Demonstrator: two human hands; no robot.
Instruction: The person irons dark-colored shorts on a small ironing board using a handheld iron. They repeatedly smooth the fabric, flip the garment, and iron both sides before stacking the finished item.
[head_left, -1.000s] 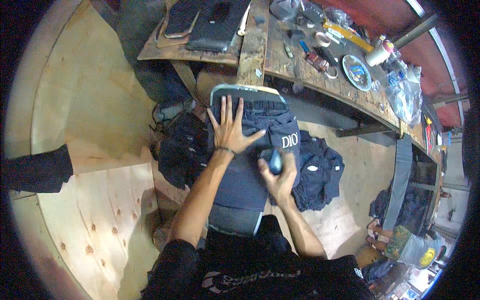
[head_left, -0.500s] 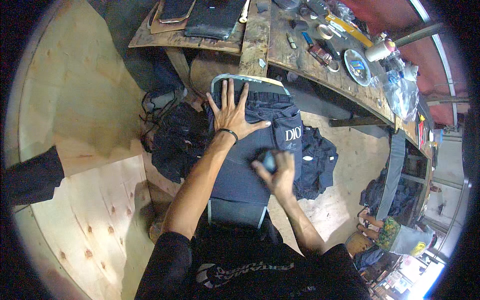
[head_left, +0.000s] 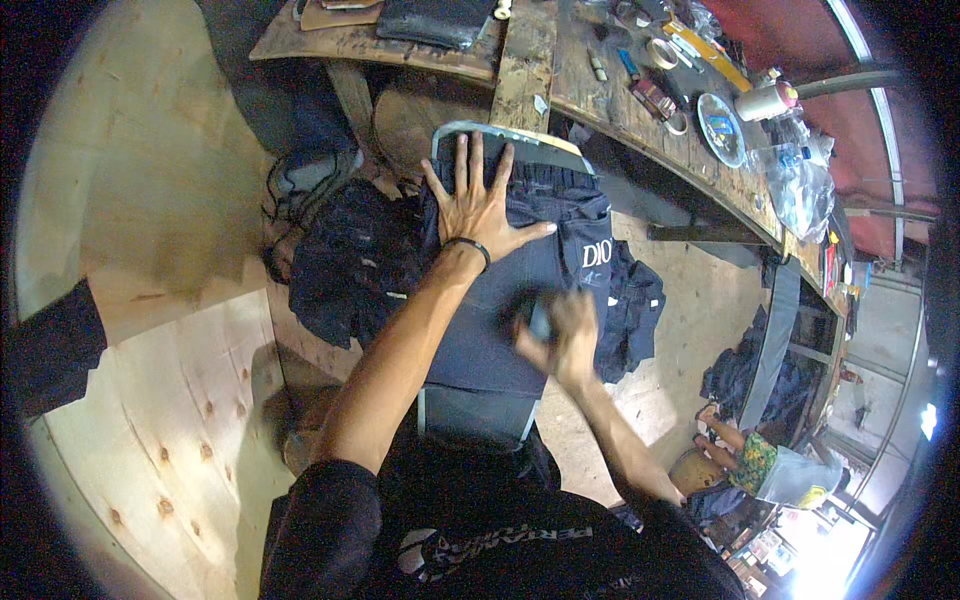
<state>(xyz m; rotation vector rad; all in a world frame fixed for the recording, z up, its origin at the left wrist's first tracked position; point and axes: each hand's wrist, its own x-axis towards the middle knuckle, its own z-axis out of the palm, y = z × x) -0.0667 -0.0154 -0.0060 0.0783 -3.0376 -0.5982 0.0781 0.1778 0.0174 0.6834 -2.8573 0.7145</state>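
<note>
Dark navy pants or shorts (head_left: pixel 480 350) with a gathered waistband lie stretched over a narrow dark board (head_left: pixel 465 415) with a pale edge. My left hand (head_left: pixel 478 212) presses flat near the waistband, fingers spread, a black band at the wrist. White lettering marks the cloth to the right of that hand. Lower down, my right hand (head_left: pixel 570 340) is smeared by motion, its fingers curled round a small bluish object (head_left: pixel 540 320) held at the cloth. What kind of object it is cannot be made out.
Dark garments (head_left: pixel 340 260) are heaped left of the board, and more (head_left: pixel 635 310) to its right. Ahead, a worn wooden table (head_left: pixel 600 110) carries tape rolls, a thread cone (head_left: pixel 768 102) and a plate (head_left: pixel 722 128). Another person (head_left: pixel 755 462) is at the lower right.
The whole view has shifted slightly. My left hand stays spread on the cloth; my right hand, still round the bluish object, remains blurred over nearly the same part of the garment.
</note>
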